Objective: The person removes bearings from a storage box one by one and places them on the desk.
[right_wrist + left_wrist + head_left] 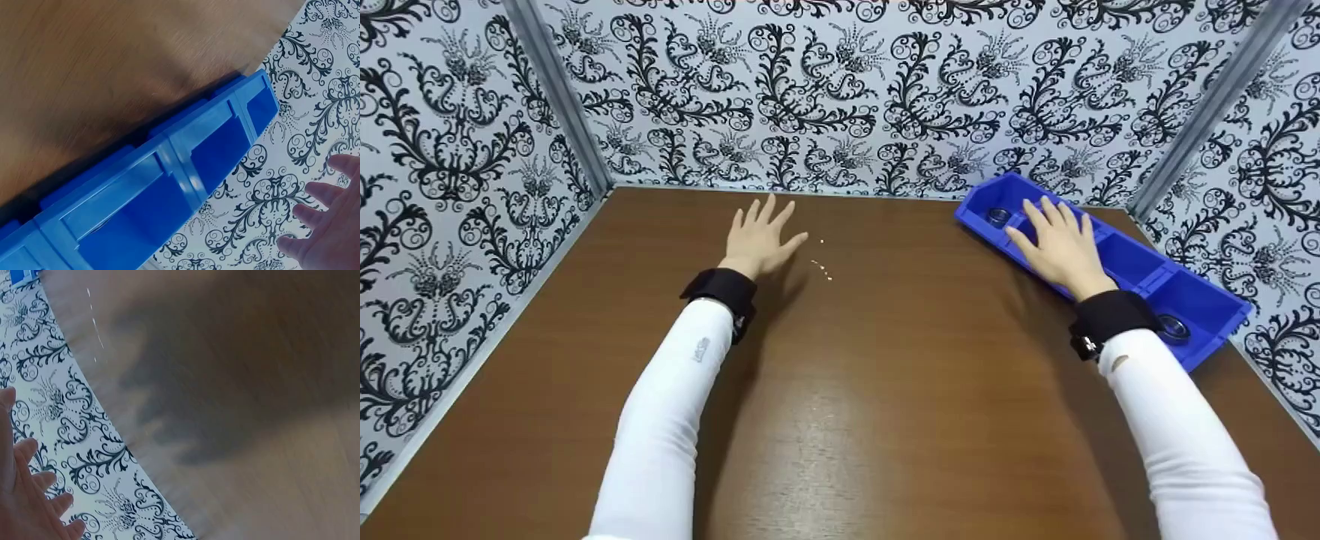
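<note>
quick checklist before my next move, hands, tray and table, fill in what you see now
1. Left hand free, fingers spread: ok
2. Right hand free, fingers spread: ok
3. Blue tray resting on the table: ok
4. Dark round item in the far-end compartment, another in the near-end one: ok
5. Tray fully visible: not ok, right hand and black wristband hide parts
6. Pale specks harmless: cannot tell, debris or reflections
</note>
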Action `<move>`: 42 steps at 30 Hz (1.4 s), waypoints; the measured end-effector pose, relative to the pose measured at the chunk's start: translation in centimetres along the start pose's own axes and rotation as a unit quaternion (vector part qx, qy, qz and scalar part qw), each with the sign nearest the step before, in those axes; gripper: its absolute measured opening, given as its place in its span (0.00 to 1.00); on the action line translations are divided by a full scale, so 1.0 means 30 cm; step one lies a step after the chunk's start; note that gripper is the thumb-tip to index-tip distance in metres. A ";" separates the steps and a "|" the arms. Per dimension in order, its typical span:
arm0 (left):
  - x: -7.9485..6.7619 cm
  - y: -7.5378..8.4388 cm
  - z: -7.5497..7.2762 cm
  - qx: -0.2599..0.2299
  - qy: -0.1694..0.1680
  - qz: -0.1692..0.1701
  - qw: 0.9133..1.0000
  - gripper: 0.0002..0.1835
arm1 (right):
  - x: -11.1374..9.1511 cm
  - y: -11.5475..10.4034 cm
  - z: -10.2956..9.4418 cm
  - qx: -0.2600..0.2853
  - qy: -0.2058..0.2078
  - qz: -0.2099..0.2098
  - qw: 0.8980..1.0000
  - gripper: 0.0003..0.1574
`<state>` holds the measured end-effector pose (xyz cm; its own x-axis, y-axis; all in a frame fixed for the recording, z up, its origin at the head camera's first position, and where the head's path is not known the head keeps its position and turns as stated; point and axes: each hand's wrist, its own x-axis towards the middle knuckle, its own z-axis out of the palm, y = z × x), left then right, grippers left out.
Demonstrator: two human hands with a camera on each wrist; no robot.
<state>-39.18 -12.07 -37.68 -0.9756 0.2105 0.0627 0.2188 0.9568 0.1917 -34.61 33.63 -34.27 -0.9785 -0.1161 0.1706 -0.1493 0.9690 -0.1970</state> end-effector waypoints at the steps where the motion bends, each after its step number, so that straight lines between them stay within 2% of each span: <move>1: 0.000 0.004 0.003 -0.001 -0.002 0.002 1.000 0.40 | -0.006 0.006 -0.002 0.000 0.001 0.000 1.000 0.50; 6: -0.012 0.031 0.016 0.008 -0.014 0.018 1.000 0.39 | -0.038 0.039 -0.010 -0.006 -0.001 -0.001 1.000 0.52; 18: -0.080 0.114 0.039 0.006 -0.024 0.074 0.997 0.39 | -0.119 0.121 -0.037 -0.025 -0.002 0.007 1.000 0.55; 27: -0.129 0.174 0.076 0.005 -0.027 0.129 0.991 0.39 | -0.207 0.196 -0.018 -0.041 0.024 0.012 0.999 0.51; 37: -0.180 0.207 0.110 0.017 -0.028 0.164 0.986 0.38 | -0.315 0.304 -0.018 -0.039 0.031 0.039 0.998 0.49; 42: -0.203 0.228 0.117 0.010 -0.024 0.183 0.983 0.37 | -0.365 0.355 -0.024 -0.041 0.043 0.052 0.997 0.45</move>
<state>-31.82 -6.11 -40.20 -0.8320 0.5493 0.0772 0.5545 0.8193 0.1461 -25.40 45.38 -37.55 -0.9718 0.0021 0.2357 -0.0315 0.9899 -0.1385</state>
